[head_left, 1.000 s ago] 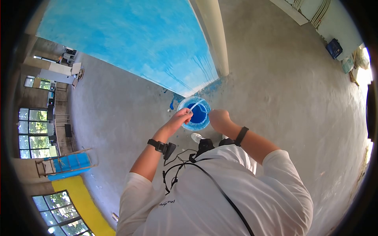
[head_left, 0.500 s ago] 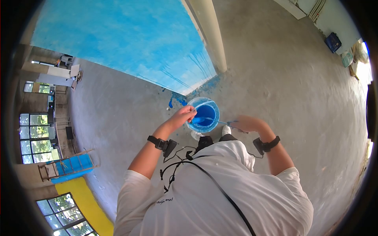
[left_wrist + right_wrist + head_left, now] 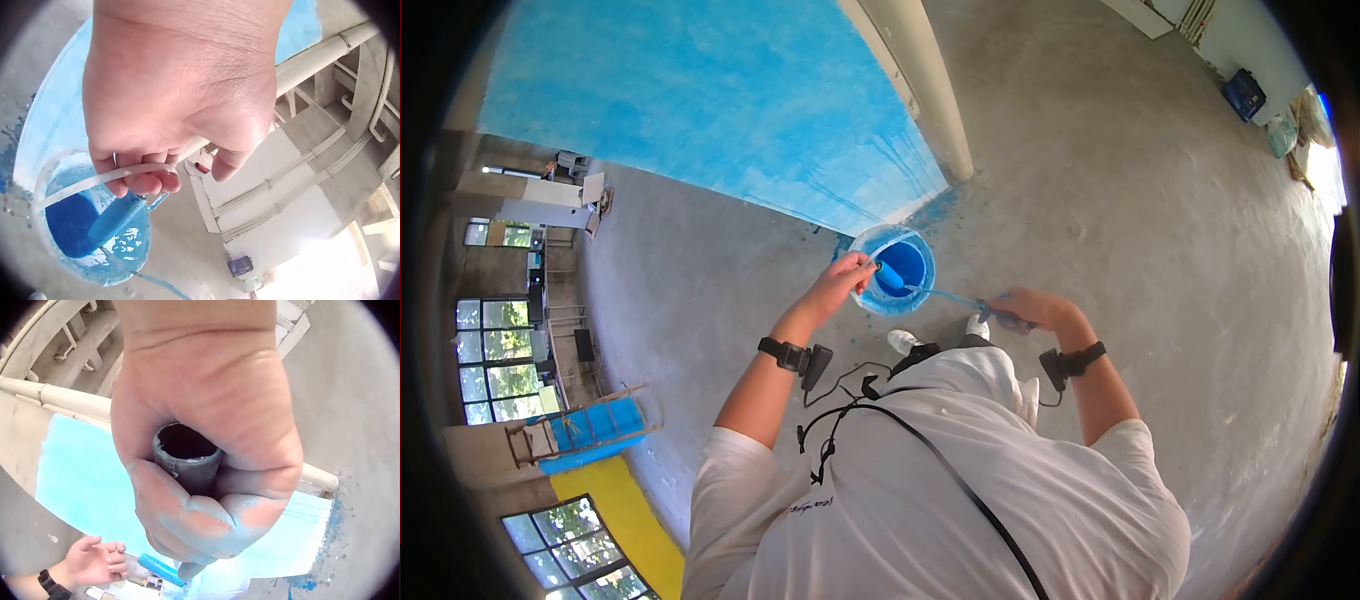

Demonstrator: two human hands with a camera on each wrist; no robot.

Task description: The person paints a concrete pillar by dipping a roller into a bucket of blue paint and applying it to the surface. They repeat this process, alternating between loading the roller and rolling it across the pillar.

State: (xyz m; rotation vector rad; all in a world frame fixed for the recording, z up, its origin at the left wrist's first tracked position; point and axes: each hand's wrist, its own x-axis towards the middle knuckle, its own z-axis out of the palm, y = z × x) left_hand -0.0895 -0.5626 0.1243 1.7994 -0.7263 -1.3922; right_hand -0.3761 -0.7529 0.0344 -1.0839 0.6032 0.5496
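Note:
My left hand (image 3: pixel 835 283) hooks its curled fingers under the pale strap-like handle (image 3: pixel 94 181) of a paint bucket (image 3: pixel 927 262). Deep blue paint (image 3: pixel 65 222) fills the bucket's lower part, and lighter blue smears coat its inner wall. To the right, my right hand (image 3: pixel 1035 308) grips the dark hollow handle (image 3: pixel 187 456) of a paint roller, with paint smeared over its fingers. The roller's thin blue rod (image 3: pixel 948 296) reaches across the bucket rim. Its blue sleeve (image 3: pixel 115 222) lies tilted over the bucket's opening, close under my left fingers.
Just beyond the bucket stands a blue-painted wall (image 3: pixel 700 110) with drips, ending at a pale pipe (image 3: pixel 940 90). Paint splatters mark the floor by its corner. My shoes (image 3: pixel 903 342) are close behind the bucket. A ladder (image 3: pixel 585 425) lies far left; a dark blue case (image 3: pixel 1243 95) sits far right.
My right hand has moved right from the bucket's rim, and the roller's rod and sleeve have come into view. Lately the bucket and left hand have shifted left, and the sleeve sits nearer the left fingers.

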